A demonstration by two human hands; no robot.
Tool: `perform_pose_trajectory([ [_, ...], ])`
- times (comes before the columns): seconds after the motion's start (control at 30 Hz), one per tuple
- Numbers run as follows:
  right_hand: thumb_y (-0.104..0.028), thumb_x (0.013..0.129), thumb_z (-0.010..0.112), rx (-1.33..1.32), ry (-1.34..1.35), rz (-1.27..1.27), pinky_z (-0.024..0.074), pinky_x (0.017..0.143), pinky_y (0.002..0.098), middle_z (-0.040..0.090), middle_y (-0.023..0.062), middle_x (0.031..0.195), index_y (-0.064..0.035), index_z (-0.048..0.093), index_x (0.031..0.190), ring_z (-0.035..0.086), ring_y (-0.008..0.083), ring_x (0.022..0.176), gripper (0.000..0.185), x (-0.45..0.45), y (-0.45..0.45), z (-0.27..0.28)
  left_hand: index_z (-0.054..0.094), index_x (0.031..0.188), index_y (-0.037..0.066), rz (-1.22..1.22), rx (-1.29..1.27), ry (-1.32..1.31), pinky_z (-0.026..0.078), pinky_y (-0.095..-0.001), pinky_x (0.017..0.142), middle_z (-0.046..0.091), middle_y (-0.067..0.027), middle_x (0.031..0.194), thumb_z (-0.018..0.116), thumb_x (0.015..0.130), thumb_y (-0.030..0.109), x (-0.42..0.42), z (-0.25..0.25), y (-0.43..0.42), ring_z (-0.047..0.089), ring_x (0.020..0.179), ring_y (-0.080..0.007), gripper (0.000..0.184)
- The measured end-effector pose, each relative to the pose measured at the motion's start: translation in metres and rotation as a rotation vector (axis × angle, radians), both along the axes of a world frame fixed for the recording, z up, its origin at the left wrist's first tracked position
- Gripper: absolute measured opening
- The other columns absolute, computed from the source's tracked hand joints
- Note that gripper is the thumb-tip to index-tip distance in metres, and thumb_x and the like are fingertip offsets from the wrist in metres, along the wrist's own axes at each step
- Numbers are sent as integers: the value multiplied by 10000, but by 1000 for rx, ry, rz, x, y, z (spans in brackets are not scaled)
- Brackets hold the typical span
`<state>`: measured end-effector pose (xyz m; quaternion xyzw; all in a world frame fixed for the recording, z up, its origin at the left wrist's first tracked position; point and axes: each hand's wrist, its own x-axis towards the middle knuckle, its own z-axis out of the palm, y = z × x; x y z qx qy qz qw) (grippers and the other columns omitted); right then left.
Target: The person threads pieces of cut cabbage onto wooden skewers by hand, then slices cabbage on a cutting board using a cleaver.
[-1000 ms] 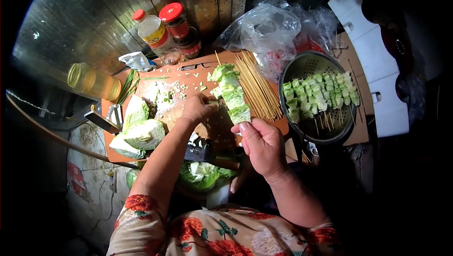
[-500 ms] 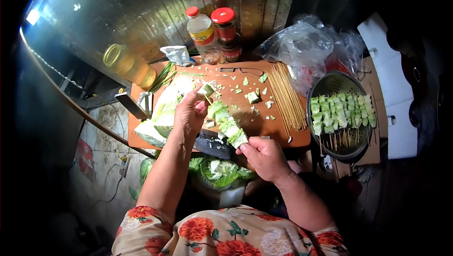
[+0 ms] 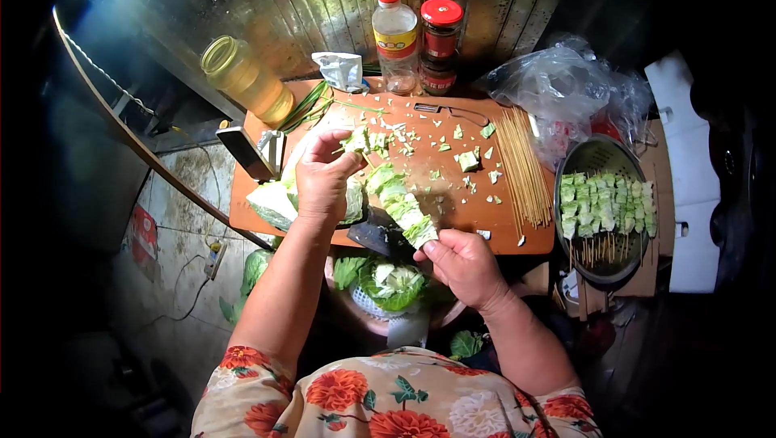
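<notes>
My right hand (image 3: 465, 268) grips the lower end of a cabbage skewer (image 3: 402, 204), a stick threaded with a row of pale green leaf pieces. The skewer slants up to the left over the board. Near its upper end, my left hand (image 3: 322, 183) pinches a cabbage piece (image 3: 356, 141) between thumb and fingers. Cut cabbage (image 3: 273, 202) lies under and beside my left wrist. Below the skewer, a dark blade-like object (image 3: 378, 237) rests at the near edge of the orange cutting board (image 3: 453, 224), partly covered. Cabbage scraps and a peeler (image 3: 453, 111) lie on the board.
Bare bamboo skewers (image 3: 524, 171) lie along the board's right side. A colander (image 3: 602, 278) farther right holds several loaded cabbage skewers (image 3: 606, 204). Behind stand a red-capped bottle (image 3: 396, 46), jars (image 3: 440, 34) and a yellow jar (image 3: 250, 86). Leaves fill a basket (image 3: 364, 302) below the board.
The view has shifted, so the board appears higher and farther right. My left fingers now hold a cabbage piece by the skewer's upper end; my right hand keeps its grip.
</notes>
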<state>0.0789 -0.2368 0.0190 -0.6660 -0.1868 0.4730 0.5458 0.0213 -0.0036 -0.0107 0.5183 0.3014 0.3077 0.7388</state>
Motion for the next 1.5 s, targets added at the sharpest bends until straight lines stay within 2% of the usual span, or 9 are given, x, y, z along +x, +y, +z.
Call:
perform_pose_trajectory([
  [0.23,-140,932,571,68,140,-72,453,606,264,605,13,686,12,672,850,525,82,624,200,-6,2,-10,599,1072,33,-91,-179,-43,550,-265,708,625,-42,950,603,845,-7,-5,0,2,640,816,-131,231],
  [0.43,-129,931,564,94,-101,-122,486,662,276,676,68,760,19,669,843,593,99,701,201,-15,3,-12,626,1011,47,-128,-117,63,465,-217,642,642,-19,847,606,867,38,-2,13,-20,562,708,-75,146],
  [0.5,-120,965,545,204,-174,-154,301,452,202,485,-51,595,12,647,846,380,14,498,205,-17,2,-13,620,1007,48,-124,-127,48,429,-209,615,627,-4,826,594,870,38,1,11,-24,513,658,-56,139],
  [0.7,-119,965,543,185,-170,-165,303,450,203,487,-50,593,10,653,850,381,13,493,205,-19,-1,-14,612,1005,45,-138,-66,38,392,-195,586,586,16,789,583,857,4,3,9,-28,462,629,-44,157],
  [0.9,-127,971,540,172,-107,-108,299,446,200,488,-48,595,11,650,866,392,17,491,206,-9,-3,-10,605,1048,22,-99,-87,-49,430,-207,688,589,5,928,589,859,-3,0,14,-34,520,761,-58,192],
  [1.1,-135,961,558,134,-415,-32,413,498,226,562,-7,599,8,659,870,497,51,526,197,-14,-2,-12,549,1169,48,-76,-23,-140,452,-231,818,579,-41,1139,596,817,-18,-3,28,-38,552,943,-95,362],
  [1.2,-152,909,632,25,-587,38,472,549,272,628,55,647,-5,656,865,582,98,569,155,-16,-4,-13,535,1182,48,-94,-92,-211,456,-235,807,583,-48,1132,603,805,-17,-5,33,-39,563,943,-110,388],
  [1.3,-204,859,653,34,-554,26,502,618,394,641,191,747,-22,640,866,646,358,688,183,-21,-2,-12,533,1184,48,-123,-117,-229,462,-234,797,590,-72,1170,613,799,-8,-10,35,-37,575,964,-121,397],
  [1.5,-190,842,630,-94,-617,49,502,658,397,642,214,787,-24,667,899,637,380,741,179,-11,-11,-26,527,1282,62,-232,-85,-152,459,-244,871,585,-95,1233,580,833,17,-13,40,-42,568,1023,-124,455],
])
